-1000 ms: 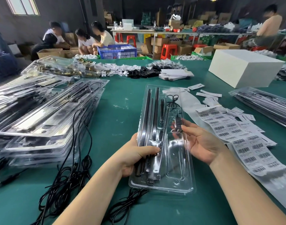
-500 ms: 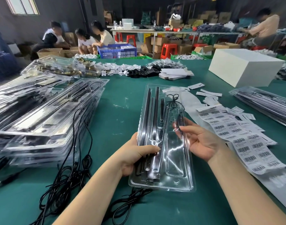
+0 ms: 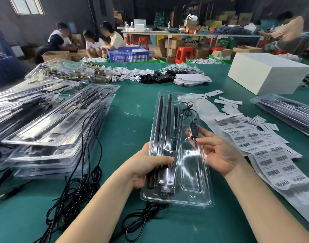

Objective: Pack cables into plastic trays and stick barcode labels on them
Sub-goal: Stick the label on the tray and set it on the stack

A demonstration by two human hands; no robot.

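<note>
Head view: a clear plastic tray [image 3: 188, 172] is held above the green table [image 3: 132, 123].
Left hand [image 3: 146, 165]: curled around the tray's left edge, thumb pressed over black strips [image 3: 165, 130].
Right hand [image 3: 218, 153]: palm up, small black remote [image 3: 193, 129] pinched at fingertips.
Barcode labels [image 3: 265, 151]: spread to the right.
Filled trays [image 3: 50, 123]: stacked to the left.
</note>
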